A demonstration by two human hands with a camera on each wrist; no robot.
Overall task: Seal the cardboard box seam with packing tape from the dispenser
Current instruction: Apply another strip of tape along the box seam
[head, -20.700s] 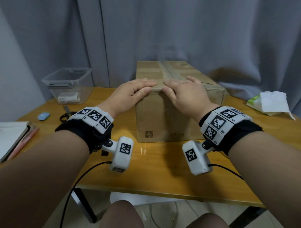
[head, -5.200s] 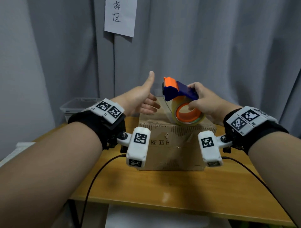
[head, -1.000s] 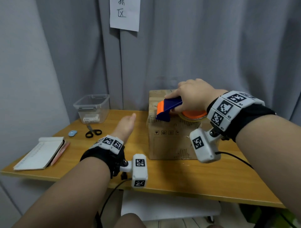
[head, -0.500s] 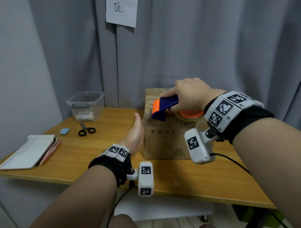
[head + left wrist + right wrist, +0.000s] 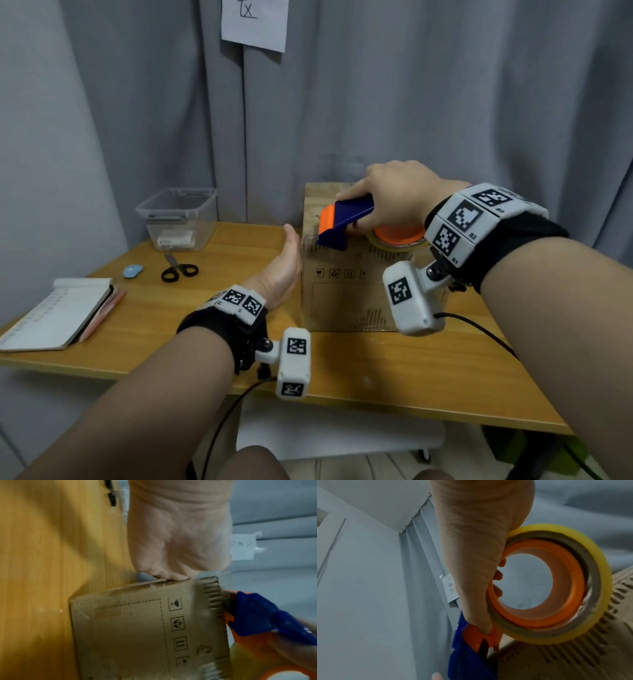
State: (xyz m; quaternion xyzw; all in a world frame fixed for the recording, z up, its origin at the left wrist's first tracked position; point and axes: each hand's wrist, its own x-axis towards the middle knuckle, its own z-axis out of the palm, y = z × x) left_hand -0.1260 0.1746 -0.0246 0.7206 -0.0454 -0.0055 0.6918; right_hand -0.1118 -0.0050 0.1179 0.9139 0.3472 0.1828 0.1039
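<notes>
Table: wooden table [image 5: 376,370] under my forearms, carrying everything, with a bare strip nearest me.
Left hand: my left hand [image 5: 282,270] is flat, fingers straight, pressed against the side of the cardboard box [image 5: 346,298], bracing it.
Box: it stands between my two hands; I judge it light and likely to slide on the smooth wood, so the bracing palm matters. Its walls look stiff at the edges, softer mid-panel.
Right hand: my right hand [image 5: 394,202] is curled round the tape dispenser [image 5: 346,222], fingers hooked through the orange core, holding it down on the box top at the near edge.
Dispenser: hard plastic, light I reckon; best held by the ring, away from the cutting end. The tape roll [image 5: 597,599] is glossy and would cling to itself.
Beyond left hand: scissors [image 5: 180,269], a notebook [image 5: 58,311], a small blue object [image 5: 132,271], then a clear plastic tub [image 5: 178,216].
Room: grey curtain [image 5: 445,102] behind my hands, a paper note [image 5: 253,24] pinned high on it.
</notes>
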